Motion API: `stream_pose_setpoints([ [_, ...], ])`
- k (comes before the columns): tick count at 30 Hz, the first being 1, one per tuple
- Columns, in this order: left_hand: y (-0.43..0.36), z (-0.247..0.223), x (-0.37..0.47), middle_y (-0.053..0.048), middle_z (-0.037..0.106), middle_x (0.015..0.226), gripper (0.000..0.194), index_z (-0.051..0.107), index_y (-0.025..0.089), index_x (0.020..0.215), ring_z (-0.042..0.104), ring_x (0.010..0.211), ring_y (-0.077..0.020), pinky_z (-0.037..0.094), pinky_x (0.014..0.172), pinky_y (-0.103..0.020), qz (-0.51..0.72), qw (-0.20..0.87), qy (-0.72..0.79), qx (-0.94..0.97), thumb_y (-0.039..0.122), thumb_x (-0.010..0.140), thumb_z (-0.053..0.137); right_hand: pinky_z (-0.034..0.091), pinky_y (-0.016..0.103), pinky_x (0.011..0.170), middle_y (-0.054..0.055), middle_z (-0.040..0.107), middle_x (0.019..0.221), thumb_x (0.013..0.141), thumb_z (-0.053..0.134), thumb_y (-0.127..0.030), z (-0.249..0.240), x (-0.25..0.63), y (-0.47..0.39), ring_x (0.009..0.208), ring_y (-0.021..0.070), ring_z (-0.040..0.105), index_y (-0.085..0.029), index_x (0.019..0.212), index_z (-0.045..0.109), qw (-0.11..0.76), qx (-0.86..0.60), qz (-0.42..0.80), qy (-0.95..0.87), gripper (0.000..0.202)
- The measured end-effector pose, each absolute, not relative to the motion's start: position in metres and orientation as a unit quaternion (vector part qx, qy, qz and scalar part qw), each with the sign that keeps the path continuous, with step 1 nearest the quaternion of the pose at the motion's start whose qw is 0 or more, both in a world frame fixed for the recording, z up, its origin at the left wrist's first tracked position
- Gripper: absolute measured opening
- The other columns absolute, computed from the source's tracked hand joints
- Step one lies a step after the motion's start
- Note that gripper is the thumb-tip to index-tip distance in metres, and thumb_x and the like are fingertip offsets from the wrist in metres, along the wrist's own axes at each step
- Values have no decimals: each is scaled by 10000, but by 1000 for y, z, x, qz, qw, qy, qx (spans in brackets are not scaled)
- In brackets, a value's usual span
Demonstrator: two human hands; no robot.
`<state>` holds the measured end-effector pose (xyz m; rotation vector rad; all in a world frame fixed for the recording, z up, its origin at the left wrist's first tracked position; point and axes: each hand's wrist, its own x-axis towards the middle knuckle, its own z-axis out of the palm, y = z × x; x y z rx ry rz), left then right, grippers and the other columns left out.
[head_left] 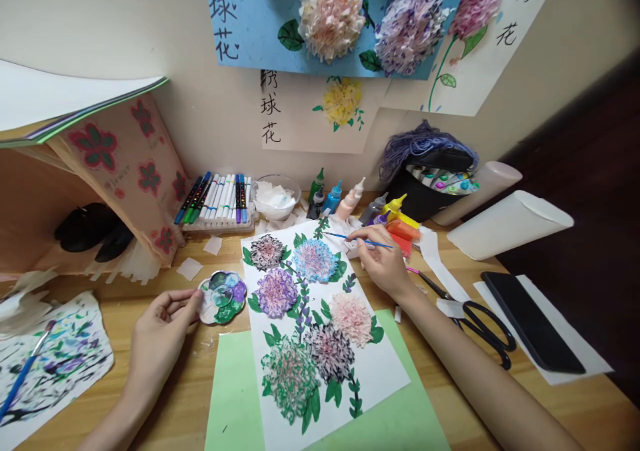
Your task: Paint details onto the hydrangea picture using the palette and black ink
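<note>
We're apparently painting leaves (pixel 321 228) near the paper's (pixel 384 368) top edge, right hand (pixel 384 259) pinching brush (pixel 377 243), left hand (pixel 163 328) palette (pixel 223 298); steadiness seems needed next.

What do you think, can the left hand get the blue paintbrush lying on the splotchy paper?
Probably yes: nothing seems to block the way to that paintbrush. The left hand seems to pinch the paint palette, so it should let go first.
</note>
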<state>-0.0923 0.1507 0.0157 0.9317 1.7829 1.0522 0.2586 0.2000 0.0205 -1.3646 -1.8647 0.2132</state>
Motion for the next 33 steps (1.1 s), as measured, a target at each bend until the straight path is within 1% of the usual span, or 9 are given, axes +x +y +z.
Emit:
stream_pose_setpoints([
  [3, 151, 16, -92, -52, 679, 824, 434, 603, 146, 865, 637, 705, -154, 536, 636, -229, 417, 422, 714, 373, 474, 613, 735, 445, 394, 816, 42, 636, 892, 881, 439, -222, 20, 259, 200, 900, 212, 552, -225, 917, 604, 400, -535, 80, -740, 169],
  [6, 151, 16, -92, -33, 678, 818, 417, 605, 150, 866, 628, 705, -135, 524, 647, -203, 420, 426, 713, 365, 455, 616, 742, 444, 382, 806, 42, 642, 873, 878, 445, -217, 22, 259, 200, 888, 212, 550, -222, 892, 606, 397, -532, 73, -745, 162],
  [11, 151, 16, -92, -3, 687, 775, 385, 619, 165, 848, 630, 675, -121, 516, 628, -183, 424, 431, 711, 359, 434, 607, 754, 438, 384, 793, 43, 641, 864, 881, 430, -211, 27, 260, 201, 883, 217, 541, -228, 890, 602, 432, -536, 25, -725, 174],
  [16, 151, 16, -92, -8, 698, 778, 394, 618, 166, 847, 643, 683, -134, 526, 629, -194, 429, 430, 709, 359, 440, 599, 755, 442, 386, 801, 50, 643, 909, 887, 426, -214, 26, 259, 201, 908, 221, 542, -230, 957, 604, 407, -534, 30, -741, 192],
  [23, 151, 16, -92, -16, 693, 785, 395, 614, 165, 847, 649, 705, -149, 535, 655, -215, 428, 429, 709, 359, 449, 608, 750, 446, 384, 803, 55, 645, 895, 892, 418, -202, 25, 259, 201, 888, 218, 544, -224, 953, 600, 409, -534, 1, -740, 193],
  [29, 149, 16, -93, -5, 692, 773, 381, 623, 173, 831, 634, 689, -137, 525, 643, -202, 442, 431, 703, 353, 422, 583, 773, 448, 378, 829, 60, 642, 940, 897, 434, -209, 20, 259, 202, 924, 211, 552, -217, 995, 602, 393, -541, 24, -743, 195],
  [33, 150, 16, -92, -26, 686, 800, 399, 614, 160, 845, 631, 708, -145, 523, 667, -211, 433, 428, 707, 359, 435, 593, 758, 449, 380, 836, 62, 639, 956, 902, 428, -214, 18, 260, 203, 936, 211, 552, -214, 1014, 600, 384, -543, 32, -746, 206],
])
